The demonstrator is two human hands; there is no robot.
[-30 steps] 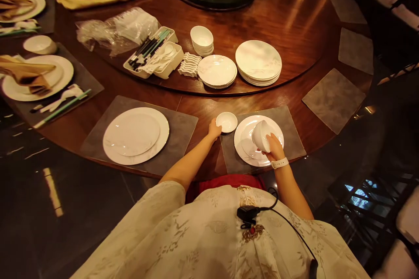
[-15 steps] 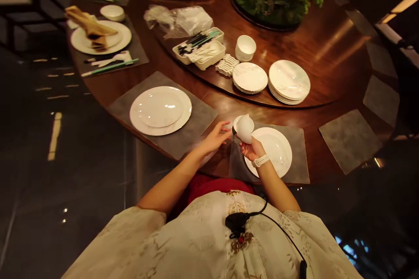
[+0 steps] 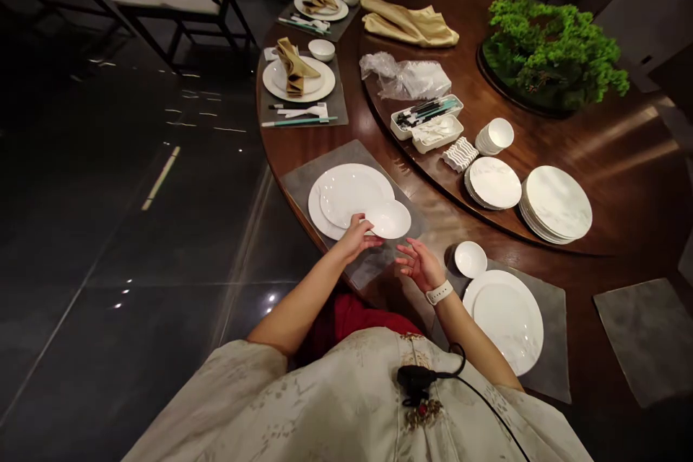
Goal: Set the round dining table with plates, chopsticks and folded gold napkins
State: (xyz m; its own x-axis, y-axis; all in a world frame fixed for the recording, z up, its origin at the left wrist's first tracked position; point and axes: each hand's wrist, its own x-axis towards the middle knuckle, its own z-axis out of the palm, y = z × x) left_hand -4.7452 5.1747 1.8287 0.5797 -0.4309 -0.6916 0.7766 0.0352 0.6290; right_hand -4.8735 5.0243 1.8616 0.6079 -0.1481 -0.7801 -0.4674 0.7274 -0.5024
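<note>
My left hand (image 3: 357, 240) pinches the rim of a small white bowl (image 3: 390, 219), held tilted over the right edge of two stacked white plates (image 3: 346, 180). Those plates rest on a grey placemat (image 3: 373, 260) at the table's edge. Just right of the bowl, my right hand (image 3: 421, 265) is open with fingers spread, holding nothing; a white watch band is on its wrist. Another small white bowl (image 3: 471, 260) stands by the second pair of white plates (image 3: 509, 317), close to my right forearm.
The turntable carries plate stacks (image 3: 557, 202), stacked bowls (image 3: 494, 136), wavy white rests (image 3: 460, 154), cutlery trays (image 3: 437, 133), a plastic bag (image 3: 427, 79), gold cloth (image 3: 408, 23) and a green plant (image 3: 552, 58). Settings with folded napkins (image 3: 297, 68) line the left side.
My view has swung left. One bowl now stands by the right-hand plates, and my left hand has gone from empty to holding a bowl beside the left plates. My right hand has let go.
</note>
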